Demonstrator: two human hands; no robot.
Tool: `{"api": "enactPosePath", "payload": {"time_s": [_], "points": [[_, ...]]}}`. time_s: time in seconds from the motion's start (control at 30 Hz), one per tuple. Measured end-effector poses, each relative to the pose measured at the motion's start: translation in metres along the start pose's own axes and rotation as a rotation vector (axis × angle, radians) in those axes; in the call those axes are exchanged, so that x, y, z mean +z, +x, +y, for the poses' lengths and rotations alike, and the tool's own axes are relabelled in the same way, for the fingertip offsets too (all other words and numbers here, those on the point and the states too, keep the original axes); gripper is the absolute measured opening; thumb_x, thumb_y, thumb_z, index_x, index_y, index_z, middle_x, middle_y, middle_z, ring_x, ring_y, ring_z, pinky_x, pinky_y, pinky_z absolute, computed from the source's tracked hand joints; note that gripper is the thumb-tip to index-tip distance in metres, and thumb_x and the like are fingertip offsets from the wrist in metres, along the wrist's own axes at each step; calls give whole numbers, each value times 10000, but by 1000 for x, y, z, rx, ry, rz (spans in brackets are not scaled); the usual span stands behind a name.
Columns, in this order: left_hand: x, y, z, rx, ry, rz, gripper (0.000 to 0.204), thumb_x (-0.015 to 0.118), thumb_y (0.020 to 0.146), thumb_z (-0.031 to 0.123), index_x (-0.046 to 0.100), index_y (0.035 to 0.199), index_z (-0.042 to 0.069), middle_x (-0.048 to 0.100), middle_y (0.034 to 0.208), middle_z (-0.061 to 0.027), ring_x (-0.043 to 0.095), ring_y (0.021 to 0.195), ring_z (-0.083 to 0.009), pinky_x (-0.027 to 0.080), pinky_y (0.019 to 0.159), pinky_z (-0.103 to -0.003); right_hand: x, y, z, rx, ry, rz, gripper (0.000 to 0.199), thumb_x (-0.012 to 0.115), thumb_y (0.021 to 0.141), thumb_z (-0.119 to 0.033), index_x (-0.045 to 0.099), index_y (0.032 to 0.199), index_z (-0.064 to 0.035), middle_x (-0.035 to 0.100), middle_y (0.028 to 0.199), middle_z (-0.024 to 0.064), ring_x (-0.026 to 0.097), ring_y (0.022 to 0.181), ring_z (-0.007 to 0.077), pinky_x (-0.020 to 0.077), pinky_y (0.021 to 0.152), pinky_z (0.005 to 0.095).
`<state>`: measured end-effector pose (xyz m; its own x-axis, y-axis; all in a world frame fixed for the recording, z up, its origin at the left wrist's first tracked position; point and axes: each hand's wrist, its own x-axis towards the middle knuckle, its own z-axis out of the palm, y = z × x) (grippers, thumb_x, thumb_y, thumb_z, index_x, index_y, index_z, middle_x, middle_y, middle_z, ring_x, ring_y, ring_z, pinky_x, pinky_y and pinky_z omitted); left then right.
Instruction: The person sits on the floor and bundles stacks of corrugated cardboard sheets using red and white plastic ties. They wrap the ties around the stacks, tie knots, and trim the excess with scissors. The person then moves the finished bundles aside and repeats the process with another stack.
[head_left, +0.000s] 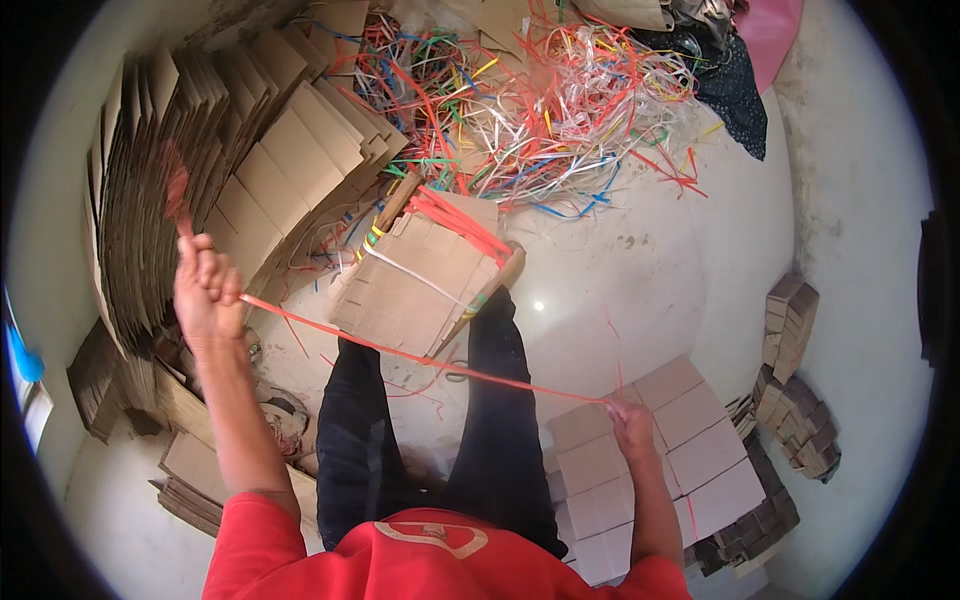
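Observation:
Between my raised hands a flat red plastic strap [420,356] is stretched, passing over my legs. My left hand [208,285] is a fist round one part of it. A blurred red tail sticks up above that fist. On the right, my right hand [630,428] pinches the strap, and a thin red end trails up from it. In front of my knees, tilted, lies a stack of flat cardboard pieces [410,275], apart from both hands. Yellow, green and white bands cross it, and several red straps [458,225] lie along its far edge.
Tall rows of folded cardboard [150,190] stand at the left. A tangled heap of coloured strap scraps [570,105] covers the far floor. Stacked cardboard boxes [700,450] stand beside my right arm, with smaller cardboard bundles [790,325] along the right wall.

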<state>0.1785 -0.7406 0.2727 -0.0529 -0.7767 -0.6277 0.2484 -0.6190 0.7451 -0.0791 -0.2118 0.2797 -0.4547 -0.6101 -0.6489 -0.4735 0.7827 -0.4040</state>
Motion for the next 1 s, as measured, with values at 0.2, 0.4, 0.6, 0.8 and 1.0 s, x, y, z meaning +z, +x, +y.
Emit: {"api": "enactPosePath", "payload": {"time_s": [0.2,0.4,0.6,0.8,1.0], "points": [[8,22,-16,147,115,-51,254,452,972,248,540,869,33,297,533,65,218,417,-18,187,335,-186,48,-23,102,193,49,-278,170,574,788,-52,645,941,-31,632,794,161,623,709,292,492,629,386],[45,15,-164,254,842,-254,171,542,908,158,685,896,66,587,703,33,430,539,-14,342,482,-190,77,128,87,151,-325,-264,424,538,736,6,565,1153,-66,579,1075,168,557,993,346,471,828,437],[51,46,-273,639,1371,-255,149,539,899,156,538,822,29,589,703,-132,600,619,-234,455,560,-357,110,342,20,419,1037,35,344,533,826,-22,564,1167,-49,616,997,87,648,691,185,513,508,264],[36,49,-297,826,1586,-402,140,590,853,166,473,805,105,555,599,-94,583,562,-278,408,489,-397,150,431,-5,560,1266,-36,443,503,841,6,446,1278,-39,590,1029,102,652,826,230,544,592,344],[42,46,-299,823,1543,-406,135,600,847,160,480,815,106,556,599,-95,585,561,-270,410,494,-395,166,431,7,436,1801,8,420,534,840,30,432,1245,65,566,1100,170,611,946,272,536,748,403]]}}
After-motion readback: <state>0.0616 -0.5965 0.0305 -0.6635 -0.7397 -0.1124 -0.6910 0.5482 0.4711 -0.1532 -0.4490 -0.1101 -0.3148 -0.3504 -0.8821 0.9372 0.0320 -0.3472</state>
